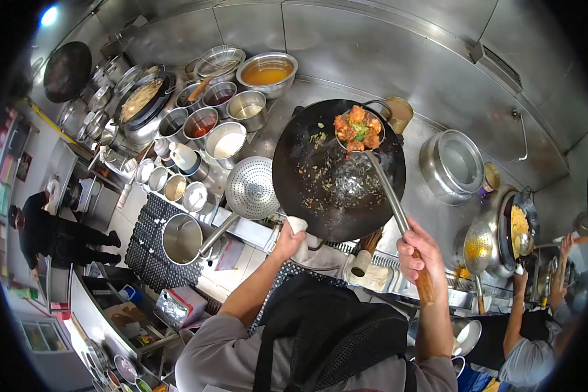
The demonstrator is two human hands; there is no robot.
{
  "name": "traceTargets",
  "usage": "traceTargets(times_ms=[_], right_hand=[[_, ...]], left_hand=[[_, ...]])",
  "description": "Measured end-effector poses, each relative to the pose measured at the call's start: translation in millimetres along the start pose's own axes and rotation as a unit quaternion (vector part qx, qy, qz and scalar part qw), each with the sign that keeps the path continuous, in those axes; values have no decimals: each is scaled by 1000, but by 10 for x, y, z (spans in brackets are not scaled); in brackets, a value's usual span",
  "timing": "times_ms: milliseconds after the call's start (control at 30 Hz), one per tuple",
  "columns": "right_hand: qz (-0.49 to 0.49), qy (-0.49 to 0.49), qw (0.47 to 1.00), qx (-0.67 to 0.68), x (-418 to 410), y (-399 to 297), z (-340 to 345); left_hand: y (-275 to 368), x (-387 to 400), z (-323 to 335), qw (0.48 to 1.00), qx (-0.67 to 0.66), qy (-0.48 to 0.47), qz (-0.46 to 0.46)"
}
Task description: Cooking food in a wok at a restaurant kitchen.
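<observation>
A large dark wok (294, 161) stands before me, with chopped bits and an oily sheen on its inside. My left hand (288, 243) grips a folded white cloth (299, 234) against the wok's near left rim; whatever the cloth covers is hidden. In my right hand (421, 252) is the wooden handle of a long steel ladle (388, 188). Its bowl, over the far right part of the wok, is heaped with browned, sauced chunks of food (356, 130) flecked with green.
Left of the wok, a perforated strainer (253, 188) rests across a deep pot (176, 240). Beyond it stand several sauce pots (225, 142) and a basin of amber liquid (268, 76). At right are a steel pot (452, 166) and a co-worker's hand (519, 277) by another wok (507, 235).
</observation>
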State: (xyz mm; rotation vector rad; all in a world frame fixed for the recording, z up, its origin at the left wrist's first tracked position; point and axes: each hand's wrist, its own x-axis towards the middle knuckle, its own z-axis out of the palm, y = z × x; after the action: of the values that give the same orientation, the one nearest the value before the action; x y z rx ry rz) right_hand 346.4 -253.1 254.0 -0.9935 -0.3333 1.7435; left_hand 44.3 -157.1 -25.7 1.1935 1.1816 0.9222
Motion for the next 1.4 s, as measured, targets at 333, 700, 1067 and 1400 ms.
traceTargets(times_ms=[333, 700, 1067, 1400], right_hand=[[65, 31, 993, -97, -236, 334, -584], [100, 17, 994, -30, -126, -21, 483], [-22, -44, 998, 34, 243, 202, 691], [85, -7, 996, -13, 202, 6, 87]], left_hand=[[268, 99, 495, 989, -128, 25, -70], [-262, 108, -47, 967, 182, 23, 175], [-35, 652, -275, 997, 64, -9, 50], [203, 795, 337, 963, -208, 63, -158]])
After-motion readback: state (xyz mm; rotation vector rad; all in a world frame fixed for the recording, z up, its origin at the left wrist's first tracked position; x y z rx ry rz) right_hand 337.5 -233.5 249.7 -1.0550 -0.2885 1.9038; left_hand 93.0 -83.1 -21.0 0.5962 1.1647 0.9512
